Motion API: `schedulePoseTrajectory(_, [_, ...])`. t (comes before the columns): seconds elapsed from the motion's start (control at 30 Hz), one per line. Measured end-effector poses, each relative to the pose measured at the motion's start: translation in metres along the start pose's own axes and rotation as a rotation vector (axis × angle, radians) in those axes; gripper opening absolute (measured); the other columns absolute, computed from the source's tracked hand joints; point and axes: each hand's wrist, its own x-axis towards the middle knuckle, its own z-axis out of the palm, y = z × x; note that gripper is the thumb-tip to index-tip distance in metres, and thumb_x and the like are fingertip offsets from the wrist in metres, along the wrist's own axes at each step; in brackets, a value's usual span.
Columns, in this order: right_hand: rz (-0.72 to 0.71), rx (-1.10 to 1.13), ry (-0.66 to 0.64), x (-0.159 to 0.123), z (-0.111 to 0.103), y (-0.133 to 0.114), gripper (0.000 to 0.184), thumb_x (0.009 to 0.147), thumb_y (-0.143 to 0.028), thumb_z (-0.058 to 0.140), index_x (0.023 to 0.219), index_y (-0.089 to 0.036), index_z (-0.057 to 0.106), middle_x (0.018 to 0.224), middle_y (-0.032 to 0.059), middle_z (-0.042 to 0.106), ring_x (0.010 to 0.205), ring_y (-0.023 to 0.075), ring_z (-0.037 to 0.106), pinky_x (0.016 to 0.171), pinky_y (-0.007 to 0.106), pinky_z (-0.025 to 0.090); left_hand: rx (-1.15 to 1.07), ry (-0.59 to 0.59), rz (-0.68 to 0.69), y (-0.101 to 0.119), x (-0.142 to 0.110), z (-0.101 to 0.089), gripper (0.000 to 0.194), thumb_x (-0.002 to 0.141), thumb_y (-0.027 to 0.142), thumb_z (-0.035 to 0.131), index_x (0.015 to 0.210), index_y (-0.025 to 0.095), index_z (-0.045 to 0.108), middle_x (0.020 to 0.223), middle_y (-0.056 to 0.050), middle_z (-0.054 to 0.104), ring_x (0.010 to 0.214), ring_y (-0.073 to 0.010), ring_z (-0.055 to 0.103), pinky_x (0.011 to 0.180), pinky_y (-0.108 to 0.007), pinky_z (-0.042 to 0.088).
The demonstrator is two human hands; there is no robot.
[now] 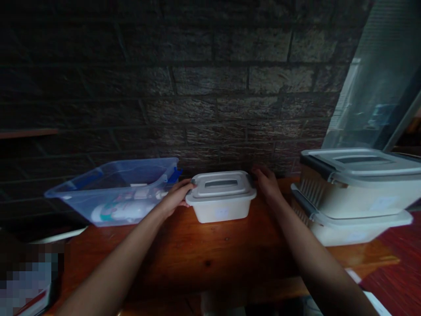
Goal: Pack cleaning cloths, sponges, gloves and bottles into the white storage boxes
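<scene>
A small white lidded storage box (221, 208) sits on the wooden table, its lid on and a grey handle set into the top. My left hand (177, 196) is closed round the box's left end, the thumb at the lid's edge by the grey latch and the fingers lower down. Beside the right end is my right hand (267, 181), its fingers apart and reaching toward the dark right latch. Shadow and blur hide its fingertips, so I cannot tell whether they touch the box.
A clear blue open bin (112, 175) holding a white bottle (126, 211) stands to the left. On the right, two larger white lidded boxes (358, 188) are stacked. A dark brick wall (213, 114) rises behind the wooden table (210, 250).
</scene>
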Motion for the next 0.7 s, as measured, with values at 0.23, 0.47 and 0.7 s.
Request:
schedulePoseTrajectory(0.23, [0.104,0.261,-0.187,-0.018,0.015,0.039,0.047,0.085,-0.046,0.059,0.124,-0.023,0.073,0.133,0.0056,0.072,0.127,0.0286,0.062,0.110,0.043,0.044,-0.210,0.048,0.059,-0.014,0.019,0.017,0.065,0.075,0.033,0.071,0.139,0.025,0.061,0.089,0.000,0.070,0.064,-0.0123,0.060,0.050,-0.019,0.045])
schedulePoseTrajectory(0.47, [0.064,0.442,-0.143,-0.027,0.015,0.038,0.051,0.090,-0.055,0.052,0.126,-0.024,0.070,0.137,0.0057,0.068,0.129,0.0307,0.059,0.107,0.045,0.045,-0.257,-0.017,-0.076,0.009,0.008,0.022,0.054,0.077,0.031,0.069,0.130,0.022,0.069,0.078,-0.001,0.070,0.041,-0.0085,0.045,0.034,-0.021,0.032])
schedulePoseTrajectory(0.7, [0.078,0.481,-0.067,-0.033,0.005,0.015,0.048,0.094,-0.062,0.047,0.098,-0.022,0.074,0.092,0.0057,0.074,0.084,0.0248,0.068,0.076,0.036,0.051,-0.273,0.007,-0.132,0.018,-0.003,0.036,0.052,0.085,0.050,0.056,0.121,0.016,0.071,0.081,-0.004,0.074,0.036,-0.0072,0.041,0.029,-0.020,0.019])
